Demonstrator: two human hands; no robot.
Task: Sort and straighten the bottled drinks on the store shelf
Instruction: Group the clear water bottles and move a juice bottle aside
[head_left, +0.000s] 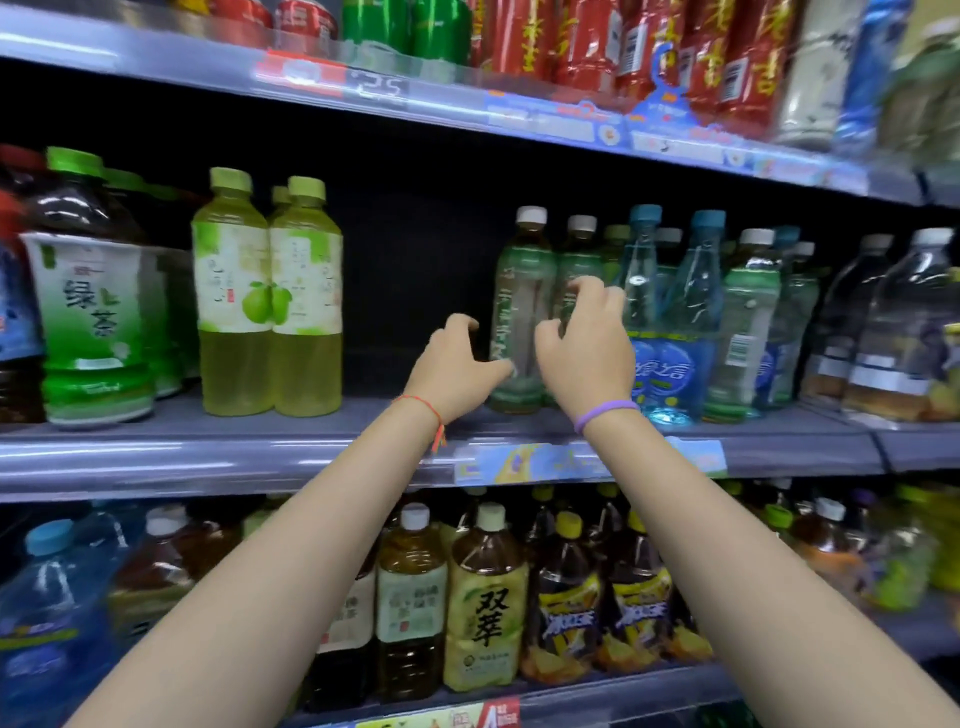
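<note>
Fingers of both hands are curled and spread, clasping nothing. The left hand (457, 366) sits just beside the white-capped green-label bottle (522, 312), which stands upright at its 3 o'clock on the middle shelf (208, 457). The right hand (587, 343) reaches in front of the neighbouring bottle (579, 260); contact is unclear. Blue-capped bottles (670, 312) crowd at 3 o'clock; the gap at 9 o'clock likely permits sliding.

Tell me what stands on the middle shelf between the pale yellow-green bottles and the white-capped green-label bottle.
Nothing: in the head view, the shelf between the yellow-green bottles and the green-label bottle is bare, apart from the left hand.
</note>
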